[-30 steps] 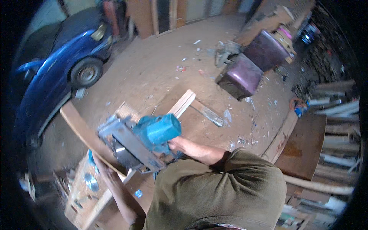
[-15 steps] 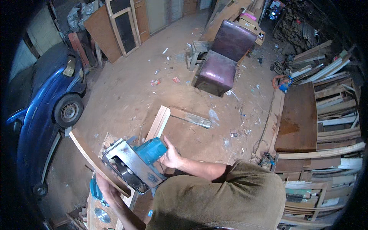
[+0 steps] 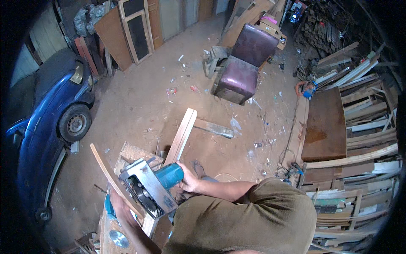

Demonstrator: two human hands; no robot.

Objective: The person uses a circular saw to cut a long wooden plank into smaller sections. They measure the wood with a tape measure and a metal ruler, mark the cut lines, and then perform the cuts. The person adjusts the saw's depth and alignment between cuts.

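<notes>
My right hand [image 3: 189,180] is closed on the teal handle-end of a circular saw [image 3: 150,186], whose metal base plate and dark blade face up and left. My left hand [image 3: 119,203], fingers partly hidden, grips a long thin wooden board [image 3: 105,165] held along the saw's blade side. Beside that hand is another teal tool [image 3: 109,207] on a chipboard bench [image 3: 106,237], with a loose round blade [image 3: 118,238] below it. Narrow timber lengths [image 3: 182,131] extend forward from under the saw. My bare foot [image 3: 198,168] shows below.
A blue car [image 3: 40,122] stands at the left. A purple cushioned seat [image 3: 239,76] with wooden items is at the back. Stacked boards [image 3: 363,203], a brown panel [image 3: 323,127] and cables [image 3: 287,165] line the right. Scraps litter the floor [image 3: 224,161].
The view has swung, showing more of the back wall. Since half a second ago, my hands, the saw and the board have shifted slightly right, and more bench shows behind them.
</notes>
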